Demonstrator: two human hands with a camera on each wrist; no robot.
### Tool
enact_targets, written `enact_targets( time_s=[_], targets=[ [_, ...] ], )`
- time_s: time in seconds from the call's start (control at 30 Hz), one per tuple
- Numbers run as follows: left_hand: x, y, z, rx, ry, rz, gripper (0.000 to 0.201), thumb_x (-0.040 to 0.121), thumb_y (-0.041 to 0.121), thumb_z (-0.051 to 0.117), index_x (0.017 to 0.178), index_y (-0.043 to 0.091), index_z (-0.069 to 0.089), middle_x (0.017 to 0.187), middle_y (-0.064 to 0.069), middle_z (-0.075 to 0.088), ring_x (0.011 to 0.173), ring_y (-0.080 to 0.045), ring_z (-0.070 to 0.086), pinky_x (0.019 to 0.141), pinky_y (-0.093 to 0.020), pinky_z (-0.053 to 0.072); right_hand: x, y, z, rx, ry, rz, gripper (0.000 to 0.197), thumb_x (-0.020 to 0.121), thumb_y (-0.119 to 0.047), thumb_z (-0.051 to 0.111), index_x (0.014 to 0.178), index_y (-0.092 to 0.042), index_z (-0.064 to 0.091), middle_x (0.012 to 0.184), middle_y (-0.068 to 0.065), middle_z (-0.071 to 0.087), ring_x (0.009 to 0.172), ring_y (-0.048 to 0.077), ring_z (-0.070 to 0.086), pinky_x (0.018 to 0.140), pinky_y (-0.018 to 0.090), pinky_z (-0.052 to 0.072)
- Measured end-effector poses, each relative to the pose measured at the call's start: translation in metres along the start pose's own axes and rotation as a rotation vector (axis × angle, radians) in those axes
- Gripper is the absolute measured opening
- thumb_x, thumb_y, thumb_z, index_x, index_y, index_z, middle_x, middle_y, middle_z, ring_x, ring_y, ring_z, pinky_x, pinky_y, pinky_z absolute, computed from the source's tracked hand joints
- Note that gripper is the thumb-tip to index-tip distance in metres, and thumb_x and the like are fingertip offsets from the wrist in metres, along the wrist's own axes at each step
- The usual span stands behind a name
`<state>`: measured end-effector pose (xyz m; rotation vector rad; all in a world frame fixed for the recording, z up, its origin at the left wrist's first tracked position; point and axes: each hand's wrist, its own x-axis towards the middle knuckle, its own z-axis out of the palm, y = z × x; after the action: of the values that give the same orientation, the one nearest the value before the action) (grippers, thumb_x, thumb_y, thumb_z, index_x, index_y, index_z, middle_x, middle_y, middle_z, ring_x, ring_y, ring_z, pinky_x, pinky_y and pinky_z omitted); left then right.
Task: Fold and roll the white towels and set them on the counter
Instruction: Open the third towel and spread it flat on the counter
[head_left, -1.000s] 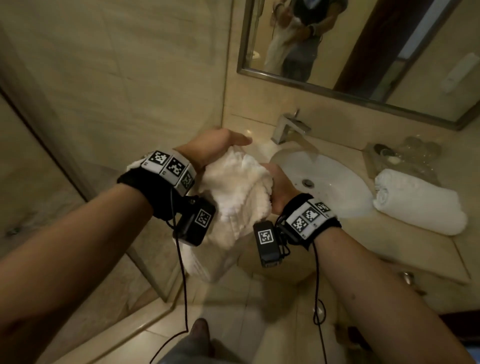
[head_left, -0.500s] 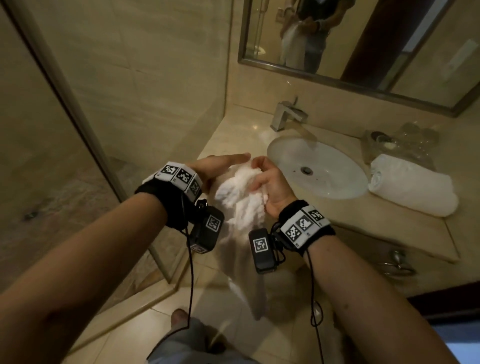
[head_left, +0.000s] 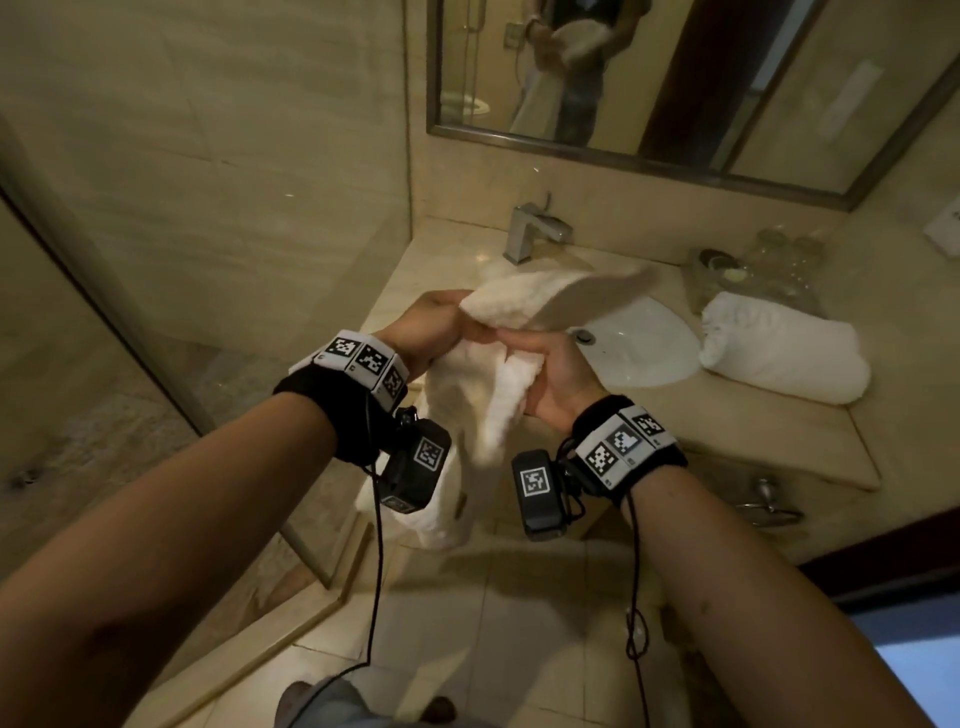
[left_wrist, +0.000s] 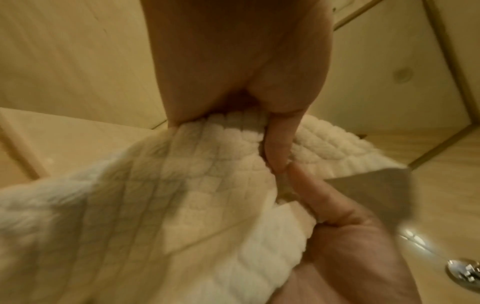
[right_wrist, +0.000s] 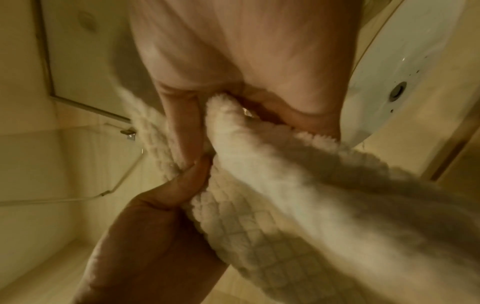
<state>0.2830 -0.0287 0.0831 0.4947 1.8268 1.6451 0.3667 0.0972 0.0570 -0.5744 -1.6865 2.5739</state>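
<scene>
I hold a white waffle-weave towel (head_left: 493, 395) in the air in front of the counter (head_left: 727, 415), with both hands close together. My left hand (head_left: 449, 319) grips its upper edge, thumb (left_wrist: 280, 142) pressed onto the cloth. My right hand (head_left: 522, 345) pinches a fold of the towel (right_wrist: 272, 195) just beside it. One end of the towel fans out over the sink (head_left: 644, 348); the rest hangs down between my wrists. A finished rolled white towel (head_left: 784, 353) lies on the counter to the right of the sink.
A chrome faucet (head_left: 530, 234) stands behind the sink. A tray with glasses (head_left: 753, 270) sits at the back right, under the mirror (head_left: 675, 78). A glass shower door (head_left: 156, 338) closes off the left. Tiled floor lies below.
The towel was bunched between my hands; now both hands are further forward and one end of it has swung out over the sink.
</scene>
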Motion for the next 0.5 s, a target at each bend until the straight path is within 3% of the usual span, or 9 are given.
enact_targets(
  time_s=[0.07,0.17,0.23,0.27,0.33,0.43,0.5],
  targets=[
    [0.006,0.003,0.004,0.052,0.012,0.052,0.029,0.074,-0.017,0.057,0.095,0.000,0.068,0.097,-0.016,0.067,0.088,-0.024,0.063,0.084,-0.035,0.050,0.004,-0.005,0.003,-0.068,0.021,-0.004,0.058,0.076,-0.016,0.069,0.129,0.002,0.055,0.131,0.024,0.056,0.120,0.038,0.055,0.107,0.051,0.039],
    [0.014,0.006,-0.003,0.168,0.089,0.123,0.015,0.081,-0.005,0.064,0.089,0.007,0.065,0.083,-0.010,0.063,0.073,-0.018,0.057,0.065,-0.029,0.046,0.022,-0.003,0.004,-0.155,0.117,-0.048,0.061,0.085,-0.031,0.070,0.135,-0.004,0.051,0.138,0.017,0.052,0.124,0.029,0.052,0.109,0.049,0.037],
    [0.017,0.010,-0.015,0.237,0.148,0.135,0.011,0.085,0.009,0.066,0.095,0.009,0.060,0.079,-0.005,0.061,0.066,-0.016,0.056,0.056,-0.027,0.044,0.031,-0.006,0.007,-0.165,0.176,-0.100,0.079,0.065,-0.055,0.080,0.128,-0.015,0.058,0.128,0.009,0.063,0.116,0.025,0.060,0.098,0.049,0.047],
    [0.019,0.011,-0.023,0.275,0.169,0.137,0.017,0.087,0.021,0.066,0.098,0.009,0.060,0.082,-0.004,0.063,0.068,-0.018,0.059,0.057,-0.029,0.048,0.032,-0.011,0.009,-0.175,0.229,-0.113,0.079,0.062,-0.059,0.080,0.125,-0.016,0.059,0.122,0.006,0.066,0.110,0.023,0.063,0.093,0.045,0.050],
    [0.022,0.014,-0.040,0.342,0.243,0.130,0.032,0.085,0.042,0.066,0.095,0.012,0.064,0.083,-0.001,0.067,0.070,-0.015,0.063,0.061,-0.030,0.052,0.034,-0.018,0.013,-0.202,0.260,-0.118,0.060,0.078,-0.052,0.072,0.122,-0.014,0.058,0.111,0.003,0.067,0.103,0.020,0.064,0.089,0.037,0.053],
    [0.027,0.017,-0.063,0.388,0.304,0.144,0.036,0.079,0.045,0.072,0.069,0.015,0.054,0.061,0.003,0.057,0.051,-0.006,0.052,0.054,-0.023,0.044,0.045,-0.014,0.021,-0.292,0.223,-0.159,0.041,0.086,-0.046,0.065,0.114,-0.015,0.062,0.102,-0.003,0.069,0.099,0.015,0.065,0.084,0.029,0.052],
    [0.027,0.018,-0.070,0.472,0.245,0.111,0.037,0.071,0.048,0.078,0.073,0.017,0.059,0.070,0.000,0.064,0.061,-0.011,0.060,0.062,-0.028,0.050,0.052,-0.008,0.031,-0.300,0.200,-0.169,0.043,0.085,-0.046,0.067,0.116,-0.016,0.065,0.104,-0.001,0.072,0.099,0.016,0.068,0.089,0.033,0.054]
  ],
)
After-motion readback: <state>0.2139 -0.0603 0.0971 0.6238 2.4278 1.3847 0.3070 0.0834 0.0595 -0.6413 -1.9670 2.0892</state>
